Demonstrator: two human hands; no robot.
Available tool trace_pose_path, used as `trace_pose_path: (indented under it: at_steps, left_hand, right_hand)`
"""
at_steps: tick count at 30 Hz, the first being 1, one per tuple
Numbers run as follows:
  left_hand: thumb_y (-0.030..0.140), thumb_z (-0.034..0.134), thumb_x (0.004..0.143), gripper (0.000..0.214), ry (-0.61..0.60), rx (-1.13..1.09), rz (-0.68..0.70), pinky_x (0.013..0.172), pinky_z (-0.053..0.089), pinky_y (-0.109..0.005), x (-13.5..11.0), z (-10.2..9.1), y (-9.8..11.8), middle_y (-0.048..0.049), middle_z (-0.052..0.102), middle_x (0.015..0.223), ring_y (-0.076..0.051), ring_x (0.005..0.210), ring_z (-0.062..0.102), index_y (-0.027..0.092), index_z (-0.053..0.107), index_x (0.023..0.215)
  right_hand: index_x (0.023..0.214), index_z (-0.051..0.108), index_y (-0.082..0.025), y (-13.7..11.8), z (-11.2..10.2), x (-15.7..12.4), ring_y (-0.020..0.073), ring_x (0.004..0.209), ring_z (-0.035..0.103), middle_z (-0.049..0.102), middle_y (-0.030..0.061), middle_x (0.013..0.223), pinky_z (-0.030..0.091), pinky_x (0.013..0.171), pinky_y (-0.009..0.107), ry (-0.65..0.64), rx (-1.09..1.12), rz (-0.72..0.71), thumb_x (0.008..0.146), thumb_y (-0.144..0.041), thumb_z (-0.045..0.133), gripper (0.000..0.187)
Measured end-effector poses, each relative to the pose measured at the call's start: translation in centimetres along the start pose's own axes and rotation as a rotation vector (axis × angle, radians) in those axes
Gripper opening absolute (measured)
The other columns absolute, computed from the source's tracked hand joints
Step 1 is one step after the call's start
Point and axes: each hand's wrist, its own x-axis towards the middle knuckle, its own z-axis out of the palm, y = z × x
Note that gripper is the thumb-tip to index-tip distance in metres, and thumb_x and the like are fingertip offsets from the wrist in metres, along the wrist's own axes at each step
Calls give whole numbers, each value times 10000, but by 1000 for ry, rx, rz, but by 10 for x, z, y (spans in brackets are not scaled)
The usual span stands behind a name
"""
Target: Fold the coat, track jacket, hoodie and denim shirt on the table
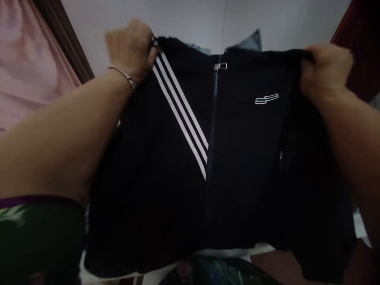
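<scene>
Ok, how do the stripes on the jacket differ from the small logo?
The stripes are long and slant steeply from near the left hand to the zip; the logo is short, only slightly tilted, and across the zip, nearer the right hand. The stripes are three solid bands, while the logo is thinly outlined. Both are pale and sit on the black jacket.

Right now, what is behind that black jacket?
Bluish fabric peeks above the top edge of the black jacket, with pale panels beyond. Whatever else is behind its body is covered.
</scene>
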Motion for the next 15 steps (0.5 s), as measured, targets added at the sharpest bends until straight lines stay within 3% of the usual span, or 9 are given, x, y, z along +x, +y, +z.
trace_pose_path:
  at_steps: [2, 4, 7, 8, 9, 11, 13, 15]
  left_hand:
    - [362, 406, 961, 472, -66, 21, -69, 949, 320, -546, 12, 55, 6, -121, 550, 1247, -346, 1244, 464, -36, 517, 1189]
    - [360, 443, 953, 440, -141, -78, -276, 1006, 337, -455, 17, 114, 11, -127, 544, 1291, -261, 1253, 463, 12, 528, 1209]
    - [250, 550, 909, 489, -270, -213, -325, 1074, 302, -401, -11, 189, 25, -174, 483, 1380, -233, 1290, 424, 32, 439, 1333]
    - [234, 582, 887, 504, -330, -255, -282, 1085, 303, -390, -33, 208, 32, -174, 486, 1389, -238, 1291, 431, 49, 450, 1337]
    - [218, 623, 856, 484, -375, -284, -241, 1091, 309, -359, -60, 222, 40, -153, 514, 1377, -232, 1280, 451, 75, 500, 1302]
    - [232, 686, 802, 382, -486, -348, -142, 1072, 353, -317, -124, 240, 53, -104, 589, 1307, -222, 1237, 506, 141, 617, 1167]
    - [266, 641, 832, 347, -683, -414, 55, 1094, 344, -373, -194, 244, 61, -121, 528, 1385, -247, 1301, 456, 154, 624, 1160]
    - [314, 616, 843, 357, -836, -427, 134, 1098, 344, -419, -257, 235, 61, -125, 493, 1422, -257, 1318, 443, 172, 622, 1171]
  right_hand:
    - [609, 558, -60, -11, 50, 12, 167, 1247, 471, 602, 160, 1280, 322, 879, 296, 2, -130, -53, 873, -431, 314, 517]
    - [728, 575, 17, -16, 108, 16, 147, 1248, 465, 591, 251, 1232, 328, 880, 297, -97, -146, 11, 916, -374, 239, 549]
    - [1115, 537, 67, -18, 186, -18, 202, 1331, 376, 501, 307, 1325, 270, 1010, 378, -245, -130, 16, 939, -218, 421, 354]
    - [1202, 521, 23, -19, 207, -43, 217, 1345, 362, 483, 282, 1364, 251, 1045, 406, -303, -108, -23, 914, -191, 503, 359]
    - [1278, 495, -11, -18, 226, -73, 250, 1377, 320, 425, 276, 1425, 226, 1080, 455, -438, -38, -110, 904, -160, 528, 404]
    - [1206, 606, -119, -12, 254, -143, 259, 1333, 409, 502, 186, 1402, 291, 1089, 465, -599, 10, -170, 834, -146, 633, 374]
    - [1178, 645, -183, 1, 270, -213, 290, 1337, 421, 524, 147, 1395, 306, 1093, 536, -845, 69, -206, 821, -190, 655, 357]
    - [1241, 620, -178, 20, 272, -269, 294, 1372, 383, 472, 151, 1442, 310, 1111, 512, -1061, 129, -200, 871, -251, 582, 380]
